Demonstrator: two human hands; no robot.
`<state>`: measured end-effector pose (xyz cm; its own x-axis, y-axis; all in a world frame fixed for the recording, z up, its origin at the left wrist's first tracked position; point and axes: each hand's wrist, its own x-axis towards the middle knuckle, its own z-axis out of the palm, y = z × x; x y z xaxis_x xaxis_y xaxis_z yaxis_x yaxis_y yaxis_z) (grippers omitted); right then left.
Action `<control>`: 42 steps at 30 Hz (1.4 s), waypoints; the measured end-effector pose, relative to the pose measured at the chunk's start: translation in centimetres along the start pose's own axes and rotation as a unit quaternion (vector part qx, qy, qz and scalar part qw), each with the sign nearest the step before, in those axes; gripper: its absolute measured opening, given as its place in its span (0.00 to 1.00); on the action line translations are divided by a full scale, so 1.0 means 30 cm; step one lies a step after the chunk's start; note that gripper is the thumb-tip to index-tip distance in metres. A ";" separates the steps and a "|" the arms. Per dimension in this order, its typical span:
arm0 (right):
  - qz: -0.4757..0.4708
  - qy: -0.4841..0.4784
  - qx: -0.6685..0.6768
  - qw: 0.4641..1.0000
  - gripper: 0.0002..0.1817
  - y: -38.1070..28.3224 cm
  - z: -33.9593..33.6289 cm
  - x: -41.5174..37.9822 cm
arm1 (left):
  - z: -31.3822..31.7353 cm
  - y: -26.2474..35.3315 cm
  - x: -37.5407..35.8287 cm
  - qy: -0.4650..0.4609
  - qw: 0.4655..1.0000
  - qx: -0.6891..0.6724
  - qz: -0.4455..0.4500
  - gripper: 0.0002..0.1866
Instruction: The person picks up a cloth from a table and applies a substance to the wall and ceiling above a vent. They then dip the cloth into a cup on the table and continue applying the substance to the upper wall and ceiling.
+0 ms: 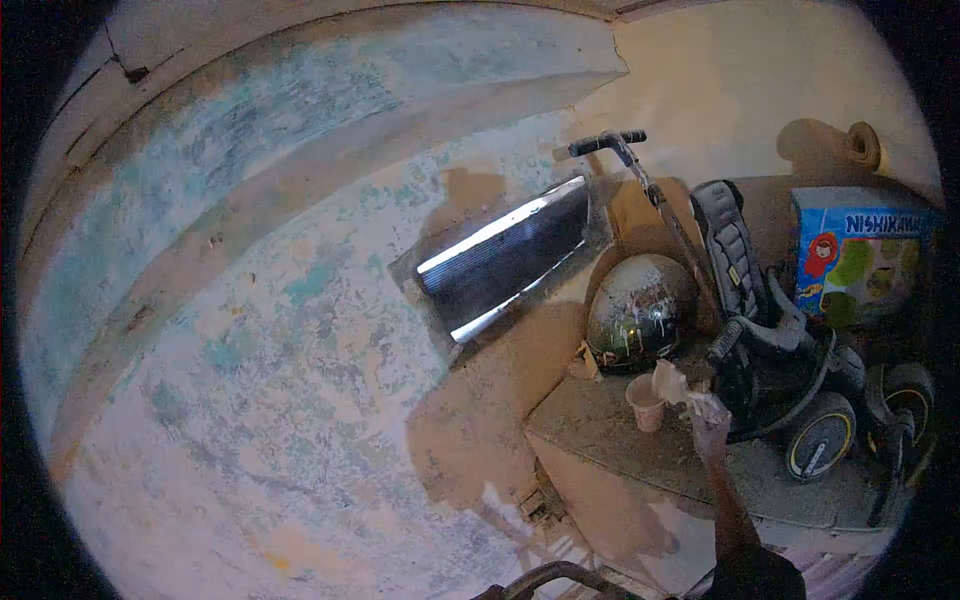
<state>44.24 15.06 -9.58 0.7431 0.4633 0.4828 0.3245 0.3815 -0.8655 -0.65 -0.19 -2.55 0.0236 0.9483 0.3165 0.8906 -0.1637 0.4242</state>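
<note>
On the right side of the head view my right hand (709,412) reaches up over a dusty ledge, its fingers closed round a pale, crumpled-looking piece (671,382) that I cannot clearly identify. Just left of the hand a small pinkish cup (646,404) stands on the ledge, close under the pale piece. A dark round helmet (641,312) with light streaks lies behind the cup. My left hand is out of the frame.
A dusty stroller (737,260) with wheels stands right of my hand. Behind it is a colourful printed package (865,262). A dark slatted panel (510,262) sits in the patchy wall (300,330). A curved dark bar (560,570) shows at the bottom edge.
</note>
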 end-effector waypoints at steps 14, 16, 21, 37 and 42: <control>-0.110 0.047 0.087 0.989 0.05 -0.080 0.046 0.012 | 0.036 -0.027 0.004 0.019 1.000 0.012 0.013 0.22; -0.122 0.035 -0.005 0.992 0.05 0.008 0.017 0.029 | 0.034 -0.026 0.002 0.030 0.999 0.024 0.027 0.21; -0.059 -0.051 0.133 0.988 0.09 -0.246 0.018 0.022 | -0.019 0.025 0.018 -0.060 0.995 0.075 -0.010 0.21; -0.081 -0.050 0.198 0.975 0.10 -0.087 0.015 0.015 | -0.017 0.032 0.007 0.049 0.998 -0.007 0.029 0.22; -0.113 0.013 0.110 0.987 0.06 -0.142 0.042 0.015 | -0.038 0.051 0.015 0.050 0.998 -0.006 0.027 0.22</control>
<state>42.47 14.66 -5.51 0.6824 0.3259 0.6543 0.3507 0.6394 -0.6842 0.22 -0.34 -0.78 0.0257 0.9060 0.4226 0.8838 -0.2182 0.4139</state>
